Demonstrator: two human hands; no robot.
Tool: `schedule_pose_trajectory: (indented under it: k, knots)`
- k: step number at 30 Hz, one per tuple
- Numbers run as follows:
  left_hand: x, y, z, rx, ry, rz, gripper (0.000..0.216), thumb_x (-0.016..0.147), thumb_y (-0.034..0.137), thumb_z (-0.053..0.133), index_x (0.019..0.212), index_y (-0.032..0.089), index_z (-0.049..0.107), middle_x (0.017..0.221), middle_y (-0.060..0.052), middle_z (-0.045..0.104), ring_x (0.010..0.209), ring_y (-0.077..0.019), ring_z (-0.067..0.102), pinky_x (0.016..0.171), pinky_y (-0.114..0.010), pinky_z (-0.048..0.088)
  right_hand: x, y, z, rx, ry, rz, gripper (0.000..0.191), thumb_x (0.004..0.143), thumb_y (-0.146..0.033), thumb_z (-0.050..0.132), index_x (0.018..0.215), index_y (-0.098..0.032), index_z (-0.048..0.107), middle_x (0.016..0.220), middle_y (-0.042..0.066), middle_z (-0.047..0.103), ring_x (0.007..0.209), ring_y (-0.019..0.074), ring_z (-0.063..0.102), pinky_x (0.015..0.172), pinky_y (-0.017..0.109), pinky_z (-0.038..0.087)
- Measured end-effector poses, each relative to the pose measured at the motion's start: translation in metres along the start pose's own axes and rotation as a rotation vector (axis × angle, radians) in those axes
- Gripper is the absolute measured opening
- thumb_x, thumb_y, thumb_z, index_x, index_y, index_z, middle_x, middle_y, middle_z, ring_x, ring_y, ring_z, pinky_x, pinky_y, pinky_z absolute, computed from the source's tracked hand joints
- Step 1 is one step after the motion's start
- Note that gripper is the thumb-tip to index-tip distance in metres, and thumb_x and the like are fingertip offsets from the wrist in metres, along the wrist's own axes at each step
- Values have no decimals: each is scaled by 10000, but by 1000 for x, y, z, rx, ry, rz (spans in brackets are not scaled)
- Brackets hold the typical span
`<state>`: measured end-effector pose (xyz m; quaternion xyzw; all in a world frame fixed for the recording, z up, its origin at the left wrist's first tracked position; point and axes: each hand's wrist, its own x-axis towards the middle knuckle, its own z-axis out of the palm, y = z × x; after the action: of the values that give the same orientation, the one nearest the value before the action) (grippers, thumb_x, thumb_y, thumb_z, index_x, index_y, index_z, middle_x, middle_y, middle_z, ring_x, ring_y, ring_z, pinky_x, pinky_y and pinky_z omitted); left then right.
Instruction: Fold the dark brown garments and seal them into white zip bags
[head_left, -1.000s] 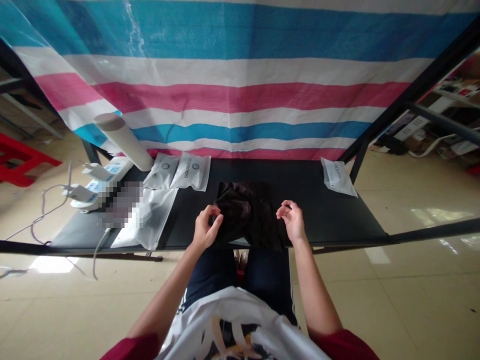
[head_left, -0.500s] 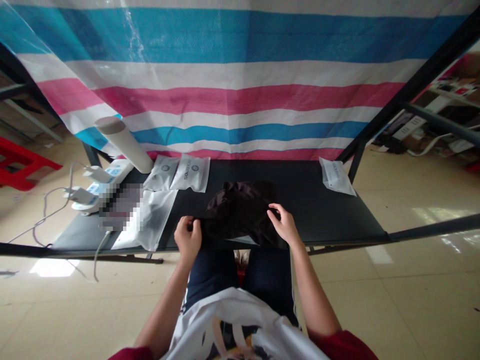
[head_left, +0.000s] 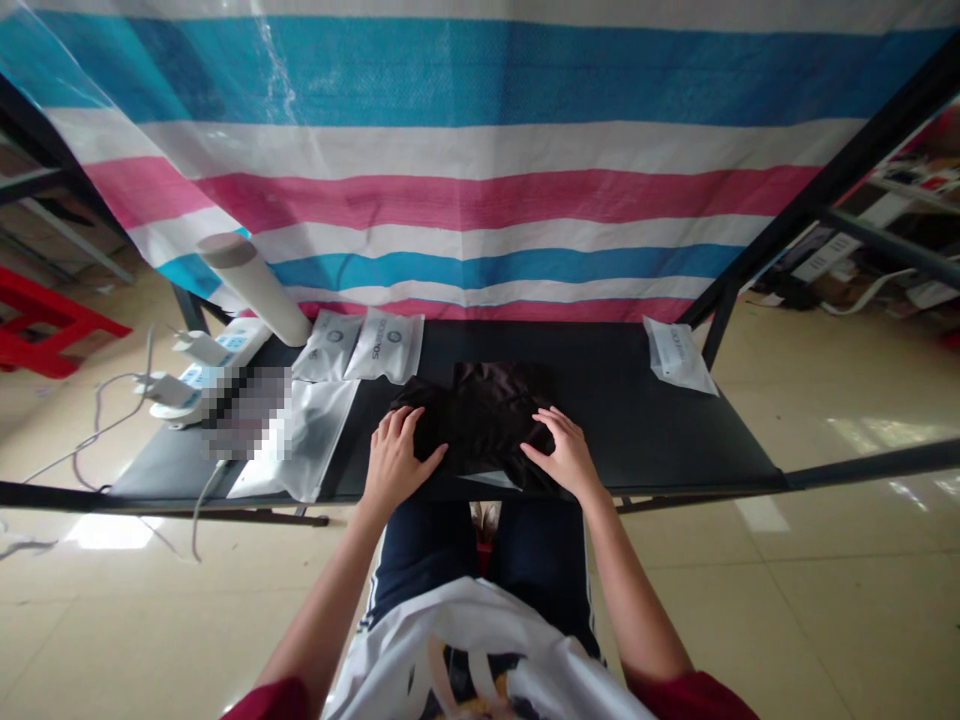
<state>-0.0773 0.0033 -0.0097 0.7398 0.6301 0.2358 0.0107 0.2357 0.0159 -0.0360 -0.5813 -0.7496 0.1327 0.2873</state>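
A dark brown, shiny piece of cloth [head_left: 491, 410] lies crumpled near the front edge of the black table [head_left: 600, 360]. On its left side rests my left hand [head_left: 397, 455], fingers spread and thumb stretched toward the middle. My right hand [head_left: 562, 450] touches the cloth's right side, its thumb and fingers apart. Neither hand grips the fabric. A pale, flat sheet or piece of plastic [head_left: 491, 480] peeks out under the cloth at the front edge; most of it is hidden.
To the left are two filled white pouches [head_left: 386, 345], a larger frosted zip bag [head_left: 300, 460], a power strip [head_left: 217, 375] with plugs and cables, and a white cylinder [head_left: 259, 290]. Another pouch [head_left: 679, 355] lies at the right. Striped sheeting [head_left: 465, 190] hangs behind.
My left hand has let go of the cloth's left edge, opened and moved right onto the fabric. The cloth's left part is drawn inward. My right hand stays nearly in place.
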Motion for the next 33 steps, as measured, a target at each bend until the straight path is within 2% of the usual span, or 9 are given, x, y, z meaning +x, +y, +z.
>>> schedule_pose_trajectory:
  k: [3, 6, 18, 24, 33]
  knots:
    - [6, -16, 8, 81, -117, -11, 857, 754, 699, 619, 1430, 210, 427, 1475, -160, 449, 1400, -393, 340, 1100, -546, 318, -2, 0, -1, -155, -63, 5, 763, 795, -650, 617, 1418, -233, 474, 1524, 113, 426, 1451, 394, 276, 1130, 681, 206]
    - [4, -27, 12, 102, -138, -21, 894, 761, 744, 573, 1459, 212, 403, 1506, -154, 426, 1423, -380, 321, 1133, -561, 275, -2, 1, -2, -205, -119, 6, 859, 791, -713, 577, 1482, -236, 398, 1571, 110, 346, 1469, 418, 213, 1126, 700, 182]
    - [-1, -25, 13, 91, -67, -56, 744, 838, 668, 537, 1409, 194, 473, 1456, -162, 468, 1390, -364, 367, 1121, -522, 315, 1, 0, 3, -186, -80, 51, 678, 884, -630, 515, 1453, -269, 452, 1544, 79, 401, 1460, 395, 257, 1135, 675, 196]
    - [-1, -27, 13, 80, -50, -54, 578, 931, 550, 458, 1388, 198, 487, 1423, -160, 475, 1372, -355, 369, 1096, -520, 345, 1, 0, 4, -182, -58, 56, 656, 876, -610, 540, 1438, -280, 473, 1534, 75, 418, 1450, 383, 289, 1136, 659, 215]
    - [-2, -26, 12, 54, -28, -77, 506, 941, 513, 449, 1339, 208, 520, 1385, -163, 453, 1354, -355, 360, 1081, -519, 362, 1, 2, 4, -164, -56, 60, 656, 876, -619, 532, 1434, -278, 477, 1536, 71, 414, 1451, 391, 281, 1135, 668, 203]
